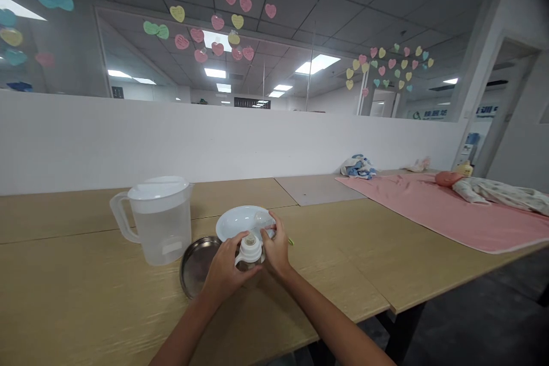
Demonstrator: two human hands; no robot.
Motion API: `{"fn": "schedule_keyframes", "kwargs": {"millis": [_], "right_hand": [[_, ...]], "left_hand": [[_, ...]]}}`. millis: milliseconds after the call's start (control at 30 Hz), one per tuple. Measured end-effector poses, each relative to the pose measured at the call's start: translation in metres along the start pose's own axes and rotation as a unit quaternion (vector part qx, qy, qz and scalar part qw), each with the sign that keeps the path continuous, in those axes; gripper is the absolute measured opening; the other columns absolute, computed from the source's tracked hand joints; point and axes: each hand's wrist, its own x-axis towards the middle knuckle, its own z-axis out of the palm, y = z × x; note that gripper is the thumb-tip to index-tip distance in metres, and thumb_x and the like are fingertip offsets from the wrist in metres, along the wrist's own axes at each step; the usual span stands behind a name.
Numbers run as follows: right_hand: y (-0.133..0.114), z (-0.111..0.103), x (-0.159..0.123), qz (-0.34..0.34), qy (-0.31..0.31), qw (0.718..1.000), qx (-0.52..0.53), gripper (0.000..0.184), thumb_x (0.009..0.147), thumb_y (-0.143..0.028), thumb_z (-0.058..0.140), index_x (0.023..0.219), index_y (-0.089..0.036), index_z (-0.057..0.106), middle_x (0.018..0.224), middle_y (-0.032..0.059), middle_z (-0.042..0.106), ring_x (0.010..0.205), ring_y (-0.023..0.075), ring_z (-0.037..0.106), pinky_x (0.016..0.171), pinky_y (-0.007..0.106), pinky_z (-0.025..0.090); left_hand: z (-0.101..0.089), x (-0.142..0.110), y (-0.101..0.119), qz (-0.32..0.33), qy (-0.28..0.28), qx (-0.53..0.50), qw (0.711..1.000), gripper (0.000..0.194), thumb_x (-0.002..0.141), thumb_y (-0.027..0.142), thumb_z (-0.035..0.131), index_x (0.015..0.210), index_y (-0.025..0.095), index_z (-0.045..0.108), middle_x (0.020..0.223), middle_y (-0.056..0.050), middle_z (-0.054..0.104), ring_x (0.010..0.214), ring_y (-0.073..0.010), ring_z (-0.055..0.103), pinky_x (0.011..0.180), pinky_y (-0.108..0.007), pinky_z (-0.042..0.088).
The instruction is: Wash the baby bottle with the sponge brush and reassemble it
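My left hand (229, 263) is closed around a baby bottle (250, 250) with a white collar and a teat on top. The bottle stands upright between my hands, its lower part mostly hidden by my fingers. Beside it, my right hand (277, 246) has its fingers curled on a clear dome-shaped cap (262, 220). Just behind the hands is a white bowl (234, 220), partly covered by them. To the left of my left hand, a round metal dish (199, 266) lies on the table.
A lidded clear plastic jug (163, 229) stands at left on the wooden table (86, 286). At right, a doll (448, 179) in pale clothes lies on a pink cloth (412, 206). Crumpled blue-and-white fabric (358, 167) rests near the white wall (257, 143).
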Motion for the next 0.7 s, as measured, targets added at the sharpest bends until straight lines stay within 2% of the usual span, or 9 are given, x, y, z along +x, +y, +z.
{"fn": "schedule_keyframes", "kwargs": {"millis": [267, 467, 700], "right_hand": [[0.0014, 0.0002, 0.0001, -0.010, 0.006, 1.000, 0.001, 0.047, 0.068, -0.018, 0.052, 0.115, -0.018, 0.055, 0.095, 0.0063, 0.062, 0.074, 0.0180, 0.055, 0.072, 0.032, 0.045], [-0.0010, 0.0001, -0.0005, 0.017, -0.004, 1.000, -0.007, 0.053, 0.069, -0.019, 0.053, 0.122, -0.016, 0.050, 0.092, 0.0063, 0.062, 0.076, 0.0190, 0.056, 0.075, 0.033, 0.046], [-0.0008, 0.0001, 0.0000, 0.022, -0.014, 1.000, 0.000, 0.058, 0.071, -0.022, 0.054, 0.127, -0.016, 0.045, 0.106, 0.0091, 0.061, 0.079, 0.0188, 0.057, 0.077, 0.033, 0.045]], "left_hand": [[-0.0001, -0.0005, -0.0003, 0.023, 0.000, 0.007, 1.000, 0.064, 0.068, 0.046, 0.065, 0.123, 0.021, 0.044, 0.114, -0.009, 0.059, 0.100, -0.0232, 0.057, 0.085, -0.038, 0.047], [-0.0016, 0.0009, 0.0010, 0.029, -0.019, 0.025, 0.999, 0.073, 0.070, 0.045, 0.063, 0.133, 0.023, 0.033, 0.122, -0.009, 0.055, 0.108, -0.0253, 0.053, 0.091, -0.040, 0.043], [-0.0028, 0.0015, 0.0044, 0.034, -0.008, 0.031, 0.999, 0.070, 0.071, 0.043, 0.062, 0.132, 0.022, 0.034, 0.121, -0.009, 0.055, 0.108, -0.0242, 0.054, 0.090, -0.038, 0.044]]}}
